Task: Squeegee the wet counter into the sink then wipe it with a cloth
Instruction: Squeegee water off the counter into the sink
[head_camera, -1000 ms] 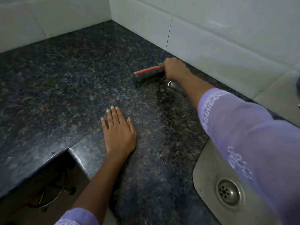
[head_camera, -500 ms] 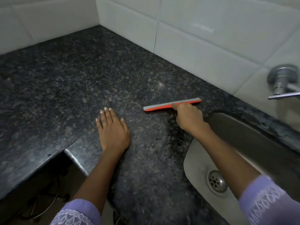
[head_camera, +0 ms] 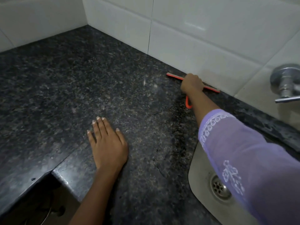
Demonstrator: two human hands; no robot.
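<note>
Since half a second ago the squeegee (head_camera: 173,76) has been carried away from the sink edge and set against the foot of the tiled wall (head_camera: 203,46), its blade now lying along the line where wall and counter meet. It is gripped by the right hand (head_camera: 191,84), whose fingers are curled round the handle just behind the blade; the orange blade is seen projecting to either side of the fist, and the orange loop at the end of the handle is seen below the wrist. The right arm is stretched across the near corner of the sink (head_camera: 199,181), and a lilac embroidered sleeve (head_camera: 243,156) covers much of the basin. The drain (head_camera: 219,189) is partly seen beside the sleeve.

The left hand (head_camera: 108,145) is laid flat on the dark speckled counter (head_camera: 65,86), palm down, fingers straight and close together, nothing held. It has been kept in much the same place as before, near the front edge of the stone, well apart from the squeegee. A darker wet streak is seen on the counter between the squeegee and the sink rim. A chrome tap (head_camera: 285,83) is mounted on the wall at the right. No cloth is shown
</note>
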